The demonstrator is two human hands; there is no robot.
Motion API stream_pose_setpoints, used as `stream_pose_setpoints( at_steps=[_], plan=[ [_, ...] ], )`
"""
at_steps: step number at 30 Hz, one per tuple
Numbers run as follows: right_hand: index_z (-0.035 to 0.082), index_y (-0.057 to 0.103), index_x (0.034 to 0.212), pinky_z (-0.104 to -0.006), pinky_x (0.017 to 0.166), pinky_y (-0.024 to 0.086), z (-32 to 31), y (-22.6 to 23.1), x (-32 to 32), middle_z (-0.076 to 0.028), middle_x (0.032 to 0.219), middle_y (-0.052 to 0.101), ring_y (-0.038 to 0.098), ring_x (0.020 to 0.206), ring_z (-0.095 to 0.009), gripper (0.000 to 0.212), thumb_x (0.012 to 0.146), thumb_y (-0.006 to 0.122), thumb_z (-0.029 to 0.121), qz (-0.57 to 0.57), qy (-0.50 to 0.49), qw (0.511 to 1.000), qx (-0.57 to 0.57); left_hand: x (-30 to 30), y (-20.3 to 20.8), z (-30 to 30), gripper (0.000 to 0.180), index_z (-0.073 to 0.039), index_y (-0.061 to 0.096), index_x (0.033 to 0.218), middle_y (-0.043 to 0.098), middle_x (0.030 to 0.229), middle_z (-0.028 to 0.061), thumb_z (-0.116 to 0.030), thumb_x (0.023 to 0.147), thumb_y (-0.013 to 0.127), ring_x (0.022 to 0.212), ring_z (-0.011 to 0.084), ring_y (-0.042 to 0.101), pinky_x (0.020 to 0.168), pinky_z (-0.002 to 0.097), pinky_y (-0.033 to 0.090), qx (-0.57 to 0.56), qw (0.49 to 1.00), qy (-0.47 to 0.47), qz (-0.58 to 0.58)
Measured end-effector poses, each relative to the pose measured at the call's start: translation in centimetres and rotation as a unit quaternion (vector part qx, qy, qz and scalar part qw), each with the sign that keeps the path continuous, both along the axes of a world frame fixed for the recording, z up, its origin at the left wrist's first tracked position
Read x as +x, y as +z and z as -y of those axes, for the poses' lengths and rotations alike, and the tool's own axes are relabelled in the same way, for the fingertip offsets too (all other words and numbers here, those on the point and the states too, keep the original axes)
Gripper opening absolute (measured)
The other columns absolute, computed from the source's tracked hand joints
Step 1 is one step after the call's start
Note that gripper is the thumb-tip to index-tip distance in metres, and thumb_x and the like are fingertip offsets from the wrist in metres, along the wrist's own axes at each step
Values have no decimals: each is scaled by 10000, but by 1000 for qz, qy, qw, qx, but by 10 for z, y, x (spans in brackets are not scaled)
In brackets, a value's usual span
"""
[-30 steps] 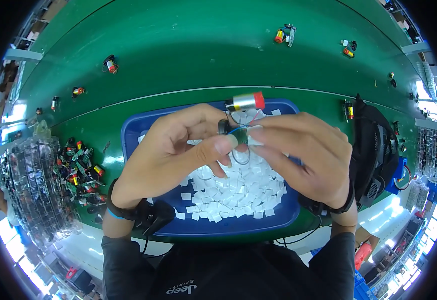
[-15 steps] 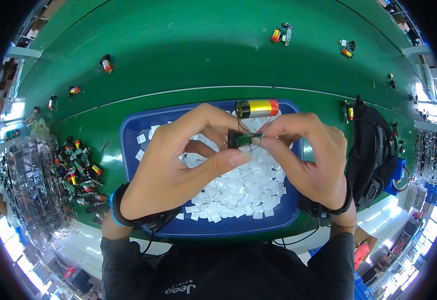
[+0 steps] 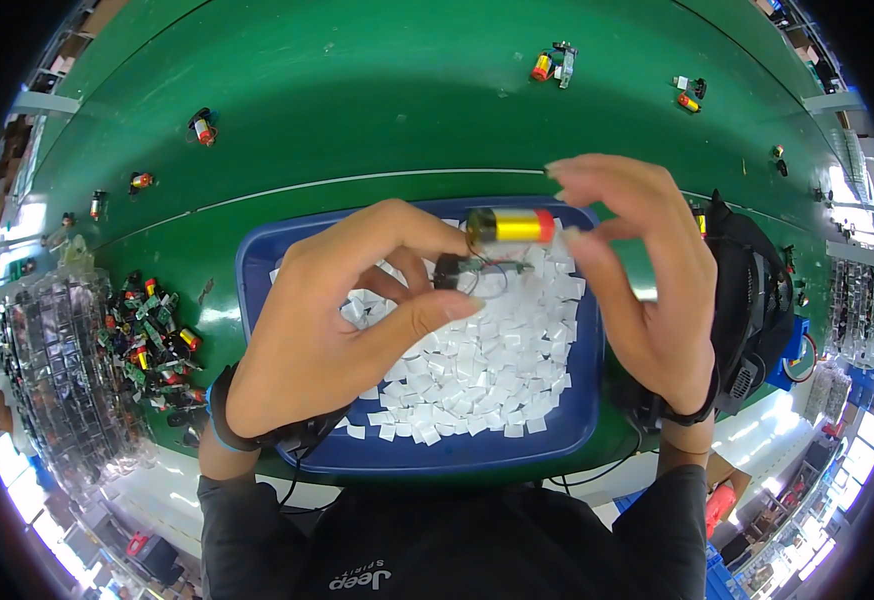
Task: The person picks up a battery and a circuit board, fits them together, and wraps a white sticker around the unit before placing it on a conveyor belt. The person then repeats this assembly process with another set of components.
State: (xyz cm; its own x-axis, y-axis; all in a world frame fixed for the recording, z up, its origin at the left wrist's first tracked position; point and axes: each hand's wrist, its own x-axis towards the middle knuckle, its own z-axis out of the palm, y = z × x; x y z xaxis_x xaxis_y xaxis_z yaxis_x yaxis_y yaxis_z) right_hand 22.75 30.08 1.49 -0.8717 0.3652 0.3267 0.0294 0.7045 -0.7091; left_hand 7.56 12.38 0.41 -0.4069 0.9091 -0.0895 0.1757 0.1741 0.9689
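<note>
Between thumb and fingers, my left hand [image 3: 342,315] pinches a circuit board assembly by its black end piece [image 3: 447,271]. The small board [image 3: 497,267] sticks out to the right, blurred by motion, with thin wires looping around it. Joined to it by wires, a cylindrical battery [image 3: 517,227] in yellow and red with a dark end sits just above the board. To the right, my right hand [image 3: 662,280] is raised with thumb and fingers apart, close to the battery's red end but holding nothing. Both hands are over a blue tray [image 3: 582,400] of small white square pieces [image 3: 477,385].
Left of the tray lies a heap of similar board-and-battery assemblies [image 3: 157,335], beside stacked clear trays [image 3: 67,370]. More assemblies [image 3: 557,65] are spread along the green table [image 3: 357,100] beyond. A black bag [image 3: 747,300] lies at the right.
My right hand has let go of the board and moved up and to the right, its fingers parting. My left hand, still gripping the assembly, has shifted slightly left.
</note>
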Motion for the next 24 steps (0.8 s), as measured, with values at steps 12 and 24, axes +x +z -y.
stream_pose_setpoints(
  at_steps=[12,24],
  plan=[
    [17,705,998,-313,704,505,3,-10,3,-105,955,700,633,848,-247,338,684,828,-14,-36,115,992,-47,18,-4,-3,226,-17,576,1049,620,853,75,39,838,632,637,164,615,557,294,539,14,999,37,-22],
    [49,692,847,-307,620,490,12,-12,1,-48,902,736,593,792,-229,263,627,825,-9,-116,140,980,85,-7,-2,-5,195,13,545,1041,583,1155,139,-16,860,478,1084,234,566,922,355,470,0,853,-41,520]
  ],
)
